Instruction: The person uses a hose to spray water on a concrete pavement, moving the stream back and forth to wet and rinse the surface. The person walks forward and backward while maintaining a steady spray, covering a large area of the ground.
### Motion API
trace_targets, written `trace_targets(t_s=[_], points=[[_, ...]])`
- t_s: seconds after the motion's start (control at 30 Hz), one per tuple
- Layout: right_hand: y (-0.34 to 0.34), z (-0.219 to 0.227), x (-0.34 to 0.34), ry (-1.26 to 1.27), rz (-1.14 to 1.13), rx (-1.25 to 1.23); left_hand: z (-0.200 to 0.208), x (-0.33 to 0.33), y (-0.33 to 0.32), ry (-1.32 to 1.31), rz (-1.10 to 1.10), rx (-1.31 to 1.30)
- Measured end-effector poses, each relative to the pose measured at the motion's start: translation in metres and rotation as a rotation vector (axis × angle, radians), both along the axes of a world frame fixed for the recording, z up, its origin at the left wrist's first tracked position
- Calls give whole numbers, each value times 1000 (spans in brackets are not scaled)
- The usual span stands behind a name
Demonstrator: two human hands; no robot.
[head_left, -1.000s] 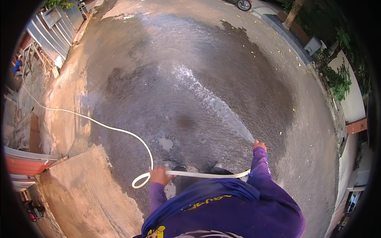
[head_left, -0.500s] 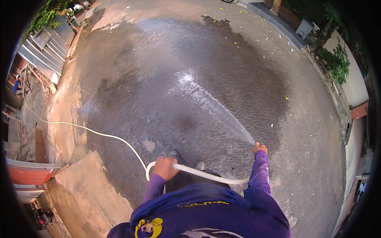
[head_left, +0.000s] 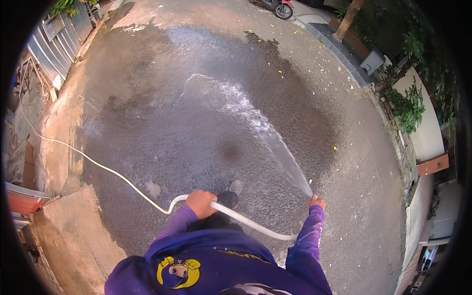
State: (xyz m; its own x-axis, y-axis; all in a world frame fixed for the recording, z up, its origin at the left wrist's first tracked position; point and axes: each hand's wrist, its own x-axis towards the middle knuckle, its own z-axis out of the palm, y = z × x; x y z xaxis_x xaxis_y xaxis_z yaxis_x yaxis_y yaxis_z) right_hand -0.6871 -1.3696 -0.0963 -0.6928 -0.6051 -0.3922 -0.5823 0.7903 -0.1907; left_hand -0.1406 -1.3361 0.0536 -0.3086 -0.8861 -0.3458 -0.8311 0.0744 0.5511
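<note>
A whitish hose (head_left: 255, 225) crosses in front of my body, sagging between my two hands. My left hand (head_left: 200, 204) is wrapped round its middle part, near my waist. Out to the right, my right hand (head_left: 317, 200) grips the hose's end, its fingers closed at the outlet. From there a fan of water (head_left: 265, 130) sprays forward and to the left onto the dark, wet pavement (head_left: 162, 128). Beyond my left hand the hose bends and runs along the ground to the far left. One shoe (head_left: 236, 187) shows below, ahead of my left hand.
Metal sheet fencing (head_left: 59, 42) lines the left side, with a pale concrete strip (head_left: 73, 226) by the road. At the top stands a motorbike (head_left: 282, 9). Along the right are a raised kerb (head_left: 339, 51), a tree trunk (head_left: 349, 19), a grey bin (head_left: 372, 61) and green plants (head_left: 408, 110).
The water's landing area has spread farther forward and left. My right hand is slightly lower in view. One foot has stepped forward, and the motorbike has come into fuller view.
</note>
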Motion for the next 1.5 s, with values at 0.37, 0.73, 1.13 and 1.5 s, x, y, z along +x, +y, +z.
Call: trace_targets(t_s=[0.37,0.73,1.13,1.5], points=[[-100,57,-78,100,145,-59,-9,-99,-131,55,-34,-13],[-261,55,-112,110,354,-75,-7,-150,-214,3,3,66],[-500,-54,-94,-82,576,53,-26,-222,-292,-330,381,104],[-602,-79,-75,-239,576,162,-2,-292,-331,-419,538,53]])
